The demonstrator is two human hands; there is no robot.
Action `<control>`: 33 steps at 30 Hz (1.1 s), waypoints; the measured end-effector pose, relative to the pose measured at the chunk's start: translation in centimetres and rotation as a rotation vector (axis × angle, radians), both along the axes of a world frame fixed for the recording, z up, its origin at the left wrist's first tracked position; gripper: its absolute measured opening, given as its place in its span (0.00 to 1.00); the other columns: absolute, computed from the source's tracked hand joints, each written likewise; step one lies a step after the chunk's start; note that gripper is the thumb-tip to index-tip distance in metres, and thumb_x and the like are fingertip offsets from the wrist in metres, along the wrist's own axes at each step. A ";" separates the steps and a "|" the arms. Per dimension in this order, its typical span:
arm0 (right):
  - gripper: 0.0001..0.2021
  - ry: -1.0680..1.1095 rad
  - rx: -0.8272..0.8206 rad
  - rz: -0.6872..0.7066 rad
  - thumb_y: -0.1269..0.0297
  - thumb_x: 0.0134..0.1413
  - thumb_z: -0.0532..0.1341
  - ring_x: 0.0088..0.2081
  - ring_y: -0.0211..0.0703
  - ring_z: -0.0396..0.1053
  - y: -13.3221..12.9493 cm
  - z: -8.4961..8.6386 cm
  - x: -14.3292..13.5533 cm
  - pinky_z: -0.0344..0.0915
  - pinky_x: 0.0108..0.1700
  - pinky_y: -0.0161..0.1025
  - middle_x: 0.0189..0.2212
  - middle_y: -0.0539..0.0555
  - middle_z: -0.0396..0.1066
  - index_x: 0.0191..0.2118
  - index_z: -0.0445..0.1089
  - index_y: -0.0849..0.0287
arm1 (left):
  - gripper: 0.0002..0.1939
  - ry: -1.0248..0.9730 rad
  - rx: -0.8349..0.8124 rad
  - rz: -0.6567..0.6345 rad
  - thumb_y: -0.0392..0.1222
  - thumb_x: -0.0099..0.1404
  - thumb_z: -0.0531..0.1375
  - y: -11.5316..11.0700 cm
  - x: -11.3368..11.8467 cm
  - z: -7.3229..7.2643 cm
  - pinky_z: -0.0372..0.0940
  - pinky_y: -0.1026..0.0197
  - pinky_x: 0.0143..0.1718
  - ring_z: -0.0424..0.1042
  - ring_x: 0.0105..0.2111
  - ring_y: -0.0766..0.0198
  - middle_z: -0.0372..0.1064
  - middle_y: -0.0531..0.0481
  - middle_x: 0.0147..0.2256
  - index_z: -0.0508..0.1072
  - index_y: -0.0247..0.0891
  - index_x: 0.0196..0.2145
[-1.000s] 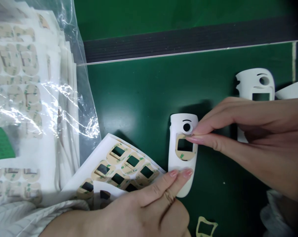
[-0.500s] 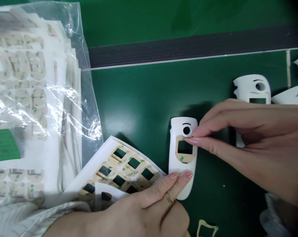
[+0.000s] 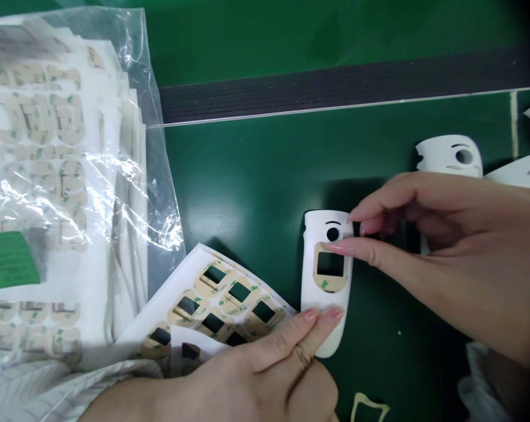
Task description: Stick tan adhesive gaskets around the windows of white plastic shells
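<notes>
A green table [image 3: 247,176] fills the view, with a dark strip [image 3: 335,88] running across its far side. On the left lies a clear plastic bag [image 3: 62,176] stuffed with white sheets of tan stickers. Near its lower right corner a loose sticker sheet [image 3: 212,299] lies curled on the table, partly under the left hand [image 3: 256,375]. At the far right two more white covers [image 3: 449,155] lie on the table, partly hidden by the right hand [image 3: 444,246].

The white plastic cover [image 3: 326,281] lies flat near the middle of the table, its round hole at the far end. The left hand rests with two fingertips [image 3: 321,315] pressed together on the near end of the cover, pinning it down. The right hand reaches in from the right, its thumb and fingers slightly apart, the thumb tip on the far edge of a tan sticker frame [image 3: 330,266] that sits around the cover's square window. A spare tan frame [image 3: 368,407] lies at the near edge.
</notes>
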State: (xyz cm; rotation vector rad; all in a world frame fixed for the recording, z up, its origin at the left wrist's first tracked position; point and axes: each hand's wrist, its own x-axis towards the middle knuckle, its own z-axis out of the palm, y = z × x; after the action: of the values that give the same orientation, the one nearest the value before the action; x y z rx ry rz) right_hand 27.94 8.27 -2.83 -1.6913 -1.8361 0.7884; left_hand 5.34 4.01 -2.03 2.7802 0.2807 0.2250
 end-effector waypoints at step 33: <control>0.30 -0.441 0.323 -0.115 0.53 0.59 0.60 0.67 0.64 0.50 -0.6 0.5 1.8 0.53 0.65 0.64 0.63 0.70 0.57 0.62 0.57 0.66 | 0.10 -0.415 -0.753 0.529 0.32 0.65 0.56 0.0 -2.1 1.8 0.68 0.62 0.39 0.73 0.36 0.63 0.70 0.47 0.34 0.67 0.36 0.25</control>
State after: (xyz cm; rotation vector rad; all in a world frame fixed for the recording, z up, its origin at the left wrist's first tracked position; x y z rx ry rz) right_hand 29.74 7.63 -2.38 -1.8290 -1.9896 0.0590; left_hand 3.26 4.01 -0.22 1.8243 0.7965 0.6549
